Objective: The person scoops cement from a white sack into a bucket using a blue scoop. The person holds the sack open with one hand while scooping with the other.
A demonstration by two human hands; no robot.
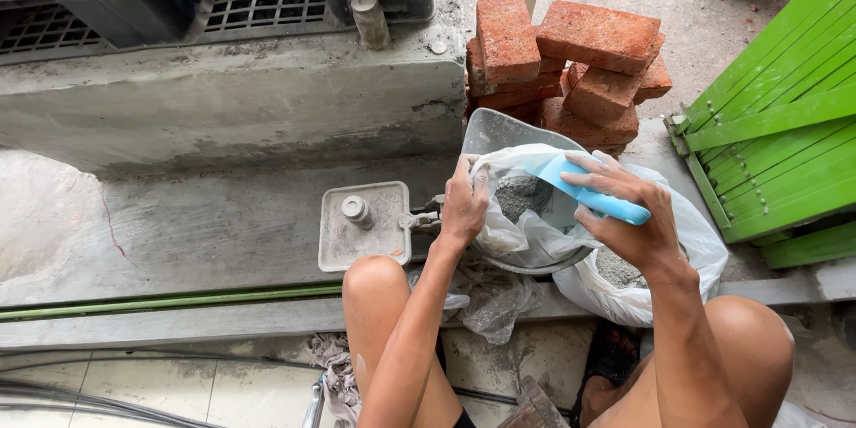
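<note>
Now blue scoop (593,197) in closed right hand (635,225), left hand (465,207) gripping white bag (526,234) (both hands shut).

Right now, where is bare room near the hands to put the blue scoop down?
The concrete floor left of the square metal plate, below the concrete step, is bare. It is crowded around the metal basin: the left hand grips the white plastic bag, the right hand holds the blue scoop, and red bricks stand behind.
</note>
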